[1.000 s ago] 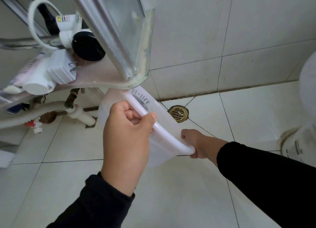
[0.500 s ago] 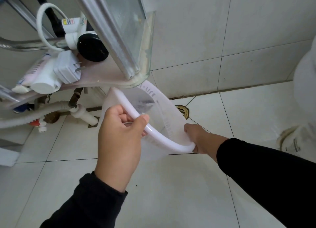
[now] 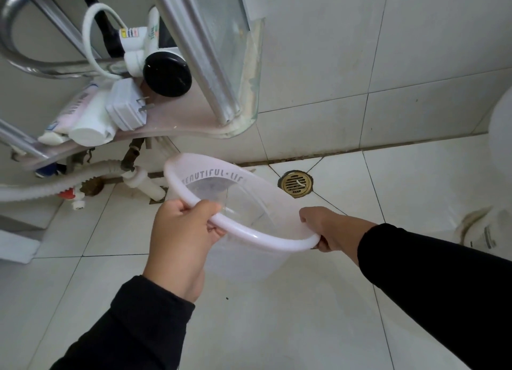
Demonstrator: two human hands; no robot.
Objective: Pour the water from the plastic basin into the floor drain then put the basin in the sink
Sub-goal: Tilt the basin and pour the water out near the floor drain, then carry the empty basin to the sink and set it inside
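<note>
Gripping the plastic basin (image 3: 243, 203) rim, left hand (image 3: 180, 242) and right hand (image 3: 329, 228) fingers clamped, beside the floor drain (image 3: 295, 183).

Translucent white basin (image 3: 221, 175) with grey lettering, brass slotted floor drain (image 3: 295, 183), black sleeves (image 3: 443, 281).

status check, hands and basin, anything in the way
Left hand and right hand both grip the basin rim. Basin near level above the floor, floor drain just beyond. Glass shelf overhangs behind it.

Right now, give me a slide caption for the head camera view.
Both hands, left and right, grip the translucent plastic basin by its rim above the tiled floor, near the brass floor drain.
</note>
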